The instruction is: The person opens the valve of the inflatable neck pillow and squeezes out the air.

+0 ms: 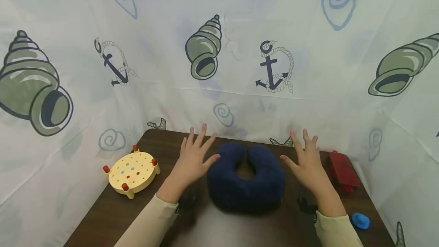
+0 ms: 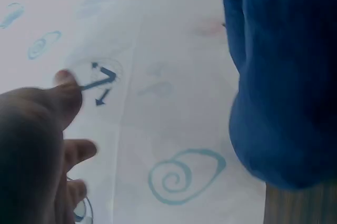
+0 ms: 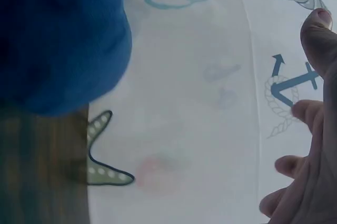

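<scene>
A navy blue U-shaped neck pillow [image 1: 247, 190] rests on the dark wooden table, its opening toward the back. To its left my left hand [image 1: 193, 163] hovers with fingers spread and holds nothing. My right hand [image 1: 306, 165] is raised on the pillow's other side, fingers likewise spread. In the left wrist view the pillow [image 2: 289, 87] fills the right side, apart from the thumb and fingers. The right wrist view has the pillow [image 3: 63, 40] at upper left, with a gap between it and my hand [image 3: 316, 129].
A round yellow pegboard [image 1: 133, 172] with red-tipped legs stands at the table's left. On the right lie a red pouch-like item [image 1: 344, 170] and a small blue object [image 1: 360, 220]. A white curtain [image 1: 240, 106] printed with shells and anchors surrounds the table [image 1: 89, 220].
</scene>
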Demonstrator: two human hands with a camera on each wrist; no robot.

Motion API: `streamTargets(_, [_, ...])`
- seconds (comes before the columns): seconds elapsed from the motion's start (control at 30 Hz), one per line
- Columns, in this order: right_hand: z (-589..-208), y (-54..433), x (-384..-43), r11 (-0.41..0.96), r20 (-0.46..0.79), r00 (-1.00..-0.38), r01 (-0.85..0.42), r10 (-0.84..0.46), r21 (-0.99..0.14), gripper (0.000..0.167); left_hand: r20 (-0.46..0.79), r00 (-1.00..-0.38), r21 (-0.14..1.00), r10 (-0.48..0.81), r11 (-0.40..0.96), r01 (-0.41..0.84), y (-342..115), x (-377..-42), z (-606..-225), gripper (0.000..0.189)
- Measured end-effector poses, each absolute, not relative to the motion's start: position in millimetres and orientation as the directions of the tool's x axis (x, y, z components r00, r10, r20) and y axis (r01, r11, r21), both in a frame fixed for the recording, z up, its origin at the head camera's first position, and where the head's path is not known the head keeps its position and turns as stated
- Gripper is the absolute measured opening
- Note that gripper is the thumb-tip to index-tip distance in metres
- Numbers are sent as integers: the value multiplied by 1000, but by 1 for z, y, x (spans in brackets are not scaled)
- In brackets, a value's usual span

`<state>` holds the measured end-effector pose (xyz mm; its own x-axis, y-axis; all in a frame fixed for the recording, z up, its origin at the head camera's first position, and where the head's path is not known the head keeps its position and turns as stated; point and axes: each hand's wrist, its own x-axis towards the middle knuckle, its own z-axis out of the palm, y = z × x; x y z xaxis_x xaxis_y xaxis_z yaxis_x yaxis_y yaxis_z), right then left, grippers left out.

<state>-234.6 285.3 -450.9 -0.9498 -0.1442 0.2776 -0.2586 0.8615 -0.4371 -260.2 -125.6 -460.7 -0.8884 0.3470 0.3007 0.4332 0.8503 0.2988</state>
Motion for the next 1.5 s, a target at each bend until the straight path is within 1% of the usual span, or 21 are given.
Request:
streamTargets(0.13, [-472, 285, -218, 787, 227, -966, -236, -125, -570, 93, 227, -856, 364, 464, 775, 517, -114, -240, -473, 79])
streamTargets(0.2, [-486, 282, -214, 728, 243, -966, -227, -84, -647, 86, 169, -835, 399, 524, 738, 544, -107, -233, -478, 78])
streamTargets(0.23, [-493, 280, -213, 685, 264, -964, -220, -42, -695, 79, 140, -822, 414, 552, 721, 555, -103, -231, -481, 78])
streamTargets(0.3, [-508, 275, -212, 537, 309, -949, -225, 70, -813, 63, 91, -786, 432, 612, 686, 585, -95, -228, -486, 76])
streamTargets(0.37, [-525, 271, -211, 266, 329, -921, -270, 209, -925, 47, 48, -749, 452, 661, 654, 607, -85, -229, -493, 74])
streamTargets(0.4, [-533, 269, -211, 119, 327, -905, -305, 274, -945, 41, 24, -730, 464, 683, 640, 613, -81, -230, -497, 73])
streamTargets(0.43, [-542, 269, -210, -39, 306, -896, -336, 323, -941, 37, -6, -714, 472, 700, 631, 616, -76, -231, -501, 73])
streamTargets(0.47, [-551, 269, -210, -188, 283, -894, -362, 348, -913, 35, -34, -703, 470, 711, 632, 616, -73, -233, -505, 73])
streamTargets(0.53, [-569, 272, -211, -420, 253, -903, -391, 348, -819, 31, -86, -704, 456, 705, 657, 601, -67, -237, -514, 73])
streamTargets(0.57, [-578, 275, -211, -511, 243, -917, -380, 316, -771, 30, -101, -709, 442, 698, 670, 597, -65, -239, -518, 74])
streamTargets(0.63, [-594, 282, -214, -686, 253, -946, -323, 204, -652, 34, -108, -724, 410, 682, 694, 592, -62, -245, -526, 74])
streamTargets(0.67, [-601, 285, -216, -745, 264, -954, -280, 143, -606, 38, -99, -733, 399, 673, 701, 591, -61, -247, -529, 74])
streamTargets(0.73, [-611, 290, -219, -810, 289, -956, -203, 44, -550, 43, -72, -744, 408, 664, 700, 586, -60, -253, -535, 75])
streamTargets(0.8, [-616, 291, -221, -802, 284, -959, -163, -8, -575, 42, -55, -746, 433, 663, 689, 581, -60, -257, -539, 75])
streamTargets(0.83, [-617, 290, -222, -772, 272, -962, -166, -9, -614, 40, -50, -746, 451, 664, 682, 576, -61, -258, -540, 75])
streamTargets(0.97, [-616, 282, -225, -545, 160, -985, -168, 63, -821, 24, -18, -749, 516, 663, 647, 561, -65, -266, -546, 75])
streamTargets(1.07, [-613, 275, -230, -387, 102, -990, -133, 99, -913, 12, 38, -753, 559, 657, 611, 560, -69, -274, -549, 72])
streamTargets(1.17, [-611, 272, -233, -315, 85, -992, -112, 97, -942, 9, 73, -752, 593, 655, 578, 561, -72, -280, -553, 70])
streamTargets(1.37, [-612, 278, -231, -289, 70, -993, -94, 90, -953, 32, 76, -751, 619, 656, 559, 552, -70, -283, -561, 69])
streamTargets(1.43, [-614, 279, -229, -260, 76, -994, -95, 81, -961, 31, 72, -753, 619, 654, 563, 548, -69, -283, -562, 69])
streamTargets(1.5, [-616, 279, -225, -226, 89, -994, -100, 58, -969, 27, 69, -756, 617, 651, 568, 545, -68, -283, -563, 68])
